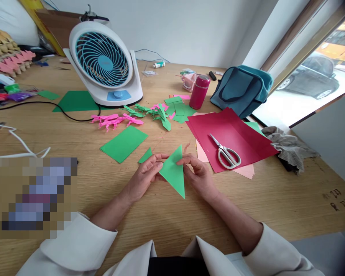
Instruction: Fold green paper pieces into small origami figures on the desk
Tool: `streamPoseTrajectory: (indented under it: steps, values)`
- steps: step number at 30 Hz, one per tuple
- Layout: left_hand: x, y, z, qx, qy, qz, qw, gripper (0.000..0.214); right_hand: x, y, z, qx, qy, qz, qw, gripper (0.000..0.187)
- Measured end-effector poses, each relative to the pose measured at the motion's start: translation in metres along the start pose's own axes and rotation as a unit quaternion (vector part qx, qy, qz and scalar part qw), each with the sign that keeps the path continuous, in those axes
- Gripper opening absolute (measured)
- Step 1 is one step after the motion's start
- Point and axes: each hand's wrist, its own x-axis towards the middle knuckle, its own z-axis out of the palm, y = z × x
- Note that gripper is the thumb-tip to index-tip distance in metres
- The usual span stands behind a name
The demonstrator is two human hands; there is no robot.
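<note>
A green paper triangle (174, 171), folded to a point at top and bottom, is held up between both hands above the wooden table. My left hand (146, 173) pinches its left corner between thumb and fingers. On the other side, my right hand (197, 174) grips the right edge with its fingertips. Just behind my left hand lies a small green paper scrap (145, 155). Farther left is a flat green paper rectangle (124, 143). White-handled scissors (227, 153) rest on a stack of red paper (247, 140) to the right.
Folded pink paper figures (115, 121) and green ones (162, 117) lie beyond my hands. Behind them stand a white fan (103, 63), a red thermos (199, 92) and a teal bag (241, 90). A black cable (66, 114) and white cord (23, 142) cross the left side.
</note>
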Motion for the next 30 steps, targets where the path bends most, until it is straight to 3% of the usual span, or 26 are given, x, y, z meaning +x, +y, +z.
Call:
streamPoseTrajectory:
  steps: [6,8,12,16,23,30]
  values:
    - [0.005,-0.001,0.003,0.088,0.058,0.004,0.994,0.042,-0.002,-0.007,0.002,-0.024,-0.015,-0.007,1.0,0.02]
    - [0.006,-0.001,0.004,0.116,0.074,0.014,0.99,0.039,-0.004,-0.008,0.003,0.025,0.006,0.022,0.999,0.016]
    - [0.005,0.001,0.006,0.159,0.099,0.056,0.981,0.033,-0.006,-0.004,0.006,0.126,-0.019,0.108,0.986,0.039]
    - [0.004,0.0,0.009,0.184,0.1,0.076,0.975,0.026,-0.008,0.003,0.011,0.121,-0.055,0.176,0.975,0.028]
    - [0.003,-0.006,0.007,0.189,0.112,0.064,0.973,0.024,-0.008,0.007,0.015,0.169,-0.019,0.193,0.966,0.024]
    - [-0.001,-0.007,0.008,0.217,0.117,0.042,0.968,0.03,-0.004,0.005,0.015,0.169,0.008,0.22,0.961,0.034]
